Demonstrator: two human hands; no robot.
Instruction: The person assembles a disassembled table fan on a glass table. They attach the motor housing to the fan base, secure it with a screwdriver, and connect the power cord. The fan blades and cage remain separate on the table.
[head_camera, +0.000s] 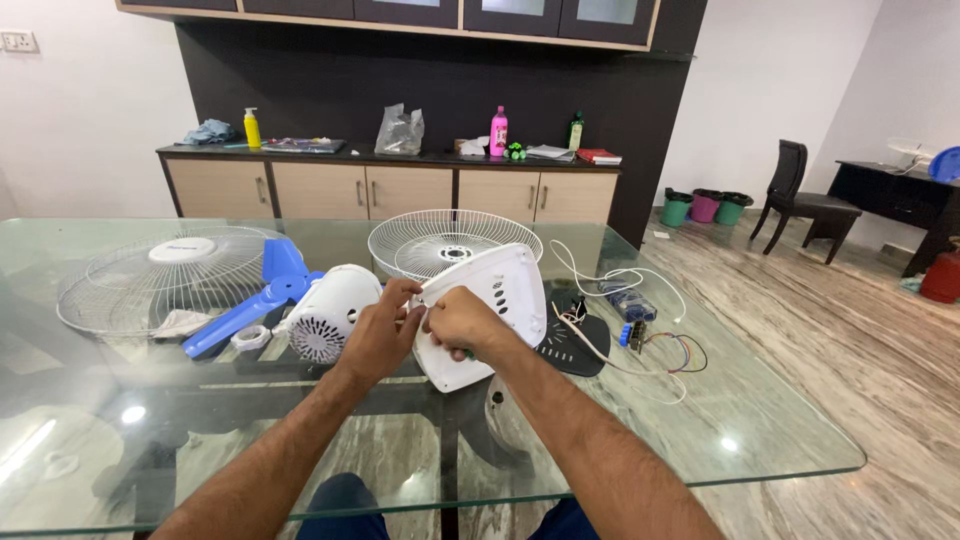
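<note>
- Fan base cover (490, 310), white, tilted on edge, long axis running away from the person.
- Left hand (380, 335) pinches its near-left rim.
- Right hand (462, 322) grips that rim alongside, equally near.
- Motor housing (330, 310) lies just left on the glass surface (760, 420).

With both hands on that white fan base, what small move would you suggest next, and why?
Probably steady the white base cover with the left hand while the right hand works its edge: the cover is tilted up off the glass table, both hands pinching near its rim.
</note>
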